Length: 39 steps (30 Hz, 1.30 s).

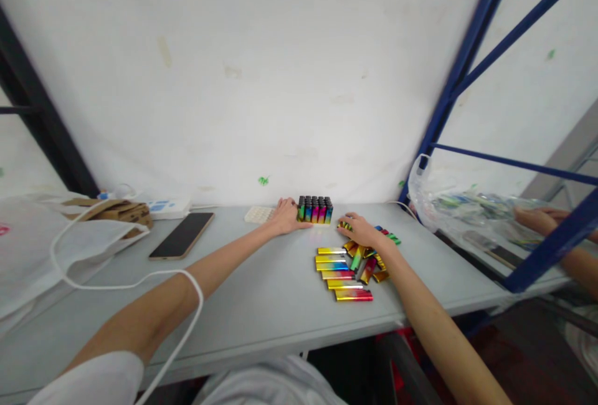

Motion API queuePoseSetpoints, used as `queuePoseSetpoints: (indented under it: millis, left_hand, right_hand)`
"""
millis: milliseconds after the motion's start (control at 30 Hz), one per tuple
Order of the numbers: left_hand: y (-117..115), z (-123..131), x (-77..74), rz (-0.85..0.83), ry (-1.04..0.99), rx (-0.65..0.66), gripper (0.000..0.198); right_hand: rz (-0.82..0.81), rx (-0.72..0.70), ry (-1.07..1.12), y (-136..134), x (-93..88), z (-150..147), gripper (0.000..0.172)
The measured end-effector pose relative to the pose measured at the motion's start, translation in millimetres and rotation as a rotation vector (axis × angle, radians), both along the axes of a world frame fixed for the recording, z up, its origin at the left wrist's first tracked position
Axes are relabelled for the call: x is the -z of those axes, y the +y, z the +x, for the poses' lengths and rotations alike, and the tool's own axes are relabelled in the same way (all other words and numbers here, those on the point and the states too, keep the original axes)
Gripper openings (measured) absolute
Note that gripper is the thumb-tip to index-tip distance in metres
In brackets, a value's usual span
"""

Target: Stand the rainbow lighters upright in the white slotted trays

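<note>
My left hand (283,218) is at the left end of an upright block of lighters (315,210), its thumb along the front and its fingers at the side and back. The lighters have black tops and rainbow-coloured bodies, and stand in rows in a pale tray (322,225). Just right of the block, my right hand (357,230) curls its fingers over shiny gold lighters (344,225), which it partly hides. Below that hand lies a loose pile of lighters (357,258). Several more lighters (339,275) lie flat in a column beside the pile.
A pale tray with holes (258,214) lies left of my left hand. Further left are a phone (183,237), a power strip (169,207) and a white bag (28,249). A white cable (140,279) crosses my left arm. Beyond the blue frame (439,112), another person's hand (537,221) shows.
</note>
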<state>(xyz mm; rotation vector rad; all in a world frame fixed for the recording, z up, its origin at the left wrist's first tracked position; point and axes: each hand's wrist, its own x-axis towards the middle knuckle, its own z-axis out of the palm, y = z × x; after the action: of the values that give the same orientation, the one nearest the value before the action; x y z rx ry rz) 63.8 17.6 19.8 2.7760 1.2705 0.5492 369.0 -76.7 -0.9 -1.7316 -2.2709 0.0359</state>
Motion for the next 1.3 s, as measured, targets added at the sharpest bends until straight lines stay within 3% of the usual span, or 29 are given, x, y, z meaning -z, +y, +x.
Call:
queuePoseSetpoints:
  millis: [100, 233, 367, 500, 667, 767, 1000, 1133, 1200, 1300]
  left_hand:
    - [0, -18, 3.0, 0.020, -0.020, -0.001, 0.099]
    - [8, -77, 4.3, 0.063, -0.026, -0.027, 0.119]
    - [17, -138, -3.4, -0.075, 0.063, -0.053, 0.105]
    - [3, -163, -13.1, -0.131, 0.036, 0.028, 0.085]
    - [-52, -145, -17.1, -0.137, 0.042, 0.120, 0.065]
    - [-80, -122, -14.7, -0.104, 0.006, 0.170, 0.056]
    - [-115, -106, -8.6, -0.082, -0.010, 0.072, 0.055]
    - [-123, -105, -9.3, -0.095, -0.023, 0.036, 0.049]
    - [-120, -102, -10.2, -0.115, -0.040, 0.075, 0.042]
    - [-110, -96, -10.5, -0.160, -0.081, 0.197, 0.043]
  right_hand:
    - [0.035, 0.049, 0.009, -1, -0.2, -3, 0.048]
    - [0.036, 0.133, 0.021, 0, -2.1, -8, 0.054]
    - [0.044, 0.124, 0.051, 1, -8.3, -11, 0.048]
    - [0.156, 0.022, 0.355, -1, -16.3, -16, 0.042]
    - [0.105, -0.003, 0.963, -6, -26.4, -35, 0.054]
    - [0.002, -0.035, 1.149, -11, -30.5, -47, 0.062]
    - [0.009, -0.035, 1.192, -17, -29.7, -52, 0.061]
    - [0.058, -0.041, 1.264, -14, -28.4, -51, 0.074]
    - [0.043, -0.039, 1.290, -13, -30.0, -54, 0.078]
    - [0.070, -0.046, 1.290, -17, -35.9, -60, 0.067]
